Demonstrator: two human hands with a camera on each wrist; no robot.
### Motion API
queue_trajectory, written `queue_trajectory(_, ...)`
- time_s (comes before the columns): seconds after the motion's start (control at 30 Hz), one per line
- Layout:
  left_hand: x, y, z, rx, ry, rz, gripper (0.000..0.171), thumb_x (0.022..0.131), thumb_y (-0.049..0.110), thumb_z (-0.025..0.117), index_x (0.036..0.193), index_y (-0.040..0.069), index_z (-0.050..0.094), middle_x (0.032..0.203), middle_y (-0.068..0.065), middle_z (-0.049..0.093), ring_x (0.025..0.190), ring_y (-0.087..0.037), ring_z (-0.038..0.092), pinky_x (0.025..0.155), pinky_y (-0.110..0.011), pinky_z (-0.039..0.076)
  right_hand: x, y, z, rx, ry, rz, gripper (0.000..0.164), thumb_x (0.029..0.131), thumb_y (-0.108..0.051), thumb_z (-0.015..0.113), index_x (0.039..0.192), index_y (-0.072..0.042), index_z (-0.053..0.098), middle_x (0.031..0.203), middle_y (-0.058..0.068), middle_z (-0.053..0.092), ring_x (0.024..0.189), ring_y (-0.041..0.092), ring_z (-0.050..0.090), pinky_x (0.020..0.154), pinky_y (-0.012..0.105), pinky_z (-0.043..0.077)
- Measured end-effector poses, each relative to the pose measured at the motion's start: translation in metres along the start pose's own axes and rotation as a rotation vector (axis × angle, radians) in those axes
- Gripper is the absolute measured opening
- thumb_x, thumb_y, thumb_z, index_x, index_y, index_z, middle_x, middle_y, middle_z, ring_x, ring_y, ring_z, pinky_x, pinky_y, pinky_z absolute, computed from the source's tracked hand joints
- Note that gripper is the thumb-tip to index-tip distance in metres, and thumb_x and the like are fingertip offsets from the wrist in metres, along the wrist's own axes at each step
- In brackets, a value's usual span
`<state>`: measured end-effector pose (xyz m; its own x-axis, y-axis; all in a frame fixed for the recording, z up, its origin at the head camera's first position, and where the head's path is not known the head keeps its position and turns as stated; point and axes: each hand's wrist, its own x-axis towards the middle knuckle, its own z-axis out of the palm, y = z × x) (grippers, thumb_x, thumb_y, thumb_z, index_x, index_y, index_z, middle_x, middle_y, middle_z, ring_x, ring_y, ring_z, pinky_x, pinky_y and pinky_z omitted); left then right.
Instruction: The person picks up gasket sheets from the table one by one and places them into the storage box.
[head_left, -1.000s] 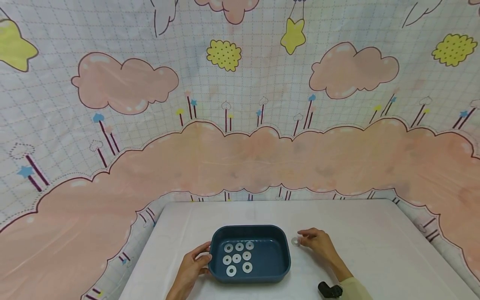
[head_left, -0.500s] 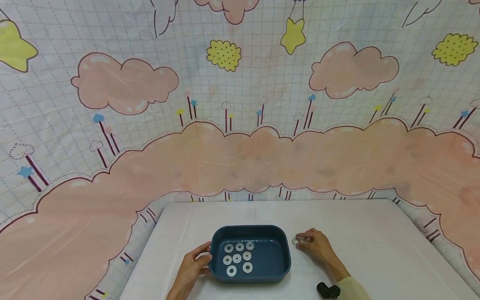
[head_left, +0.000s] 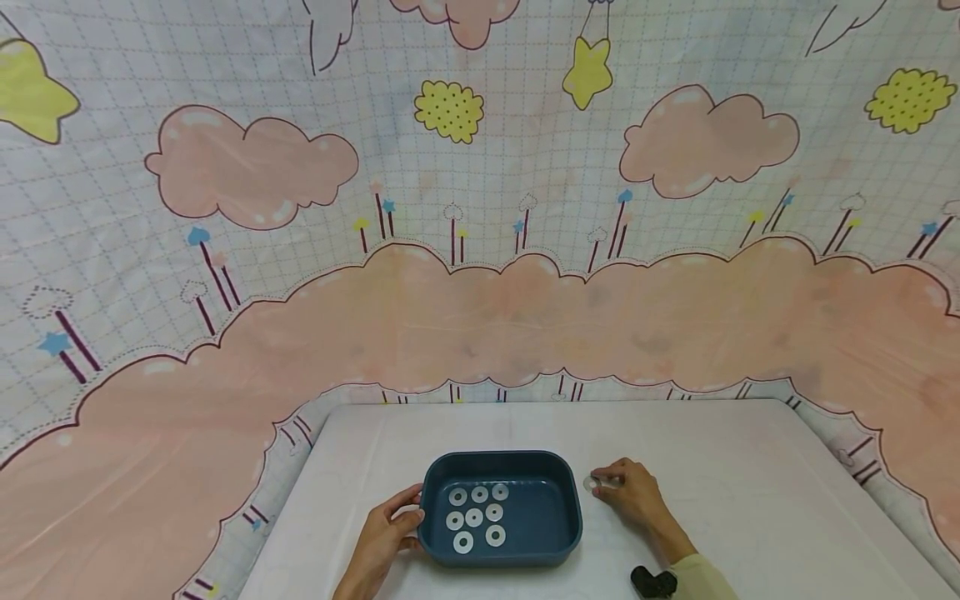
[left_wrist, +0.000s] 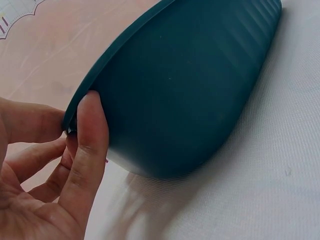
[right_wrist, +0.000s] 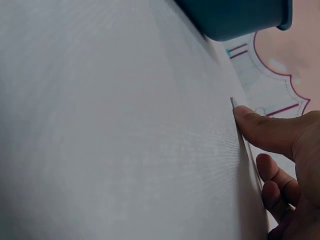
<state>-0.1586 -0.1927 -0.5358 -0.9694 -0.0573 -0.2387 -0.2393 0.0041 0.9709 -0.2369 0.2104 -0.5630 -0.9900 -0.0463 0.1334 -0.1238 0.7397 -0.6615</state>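
Observation:
A dark blue rectangular tray (head_left: pixel 536 521) sits on the white table, with several flat white washers (head_left: pixel 474 517) lying in its left half. My left hand (head_left: pixel 378 533) pinches the tray's left rim; in the left wrist view the thumb (left_wrist: pixel 90 135) presses the outer wall just under the lip. Just beyond the tray's right side, my right hand (head_left: pixel 637 500) pinches a pale washer (head_left: pixel 588 482) between thumb and index finger at the table surface. In the right wrist view only this washer's thin edge (right_wrist: pixel 232 102) shows past the thumb tip; the index finger is mostly hidden.
A black strap or device (head_left: pixel 652 582) is at the right wrist, by a pale yellow sleeve (head_left: pixel 701 577). The white-covered table (head_left: pixel 750 467) extends right of the hand. A patterned cloth backdrop (head_left: pixel 510 325) rises behind it.
The right hand's index finger and thumb have come together on the washer, which stays about where it was. The left hand and tray hold still.

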Motion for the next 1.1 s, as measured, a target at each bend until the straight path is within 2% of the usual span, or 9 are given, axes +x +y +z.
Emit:
queue_trajectory(0.3,-0.001,0.0,0.001,0.0,0.012,0.004,0.051,0.091,0.001,0.059,0.141,-0.002,0.049,0.122,-0.016,0.052,0.084,-0.019,0.06,0.061,-0.034,0.056,-0.001,-0.003,0.0,-0.024,0.001,-0.007,0.022,0.075,-0.014,0.081,0.095,-0.02,0.075,0.098,0.003,0.068,0.093,0.02,0.057,0.081,0.039,0.041)
queue_trajectory(0.67,-0.001,0.001,0.001,-0.001,0.017,-0.002,0.051,0.091,0.002,0.06,0.14,-0.001,0.05,0.121,-0.015,0.053,0.083,-0.019,0.06,0.062,-0.034,0.055,0.0,-0.003,0.0,0.129,0.007,0.065,0.02,0.078,-0.001,0.074,0.092,-0.015,0.073,0.084,-0.001,0.066,0.075,0.012,0.05,0.069,0.026,0.039)
queue_trajectory(0.83,-0.001,0.0,0.001,-0.008,0.013,0.001,0.051,0.09,0.002,0.06,0.14,-0.002,0.05,0.12,-0.015,0.053,0.083,-0.019,0.06,0.062,-0.034,0.055,-0.001,-0.003,-0.002,0.169,-0.012,0.081,0.015,0.083,-0.001,0.07,0.093,-0.012,0.073,0.083,0.001,0.066,0.075,0.013,0.053,0.068,0.025,0.042)
queue_trajectory(1.1,-0.001,0.0,0.002,-0.005,0.016,0.018,0.052,0.09,0.001,0.061,0.14,-0.002,0.05,0.121,-0.015,0.052,0.082,-0.018,0.06,0.061,-0.033,0.055,-0.002,-0.004,-0.011,0.245,-0.019,0.041,0.01,0.086,-0.002,0.069,0.092,-0.009,0.073,0.09,0.004,0.072,0.08,0.008,0.062,0.073,0.021,0.049)
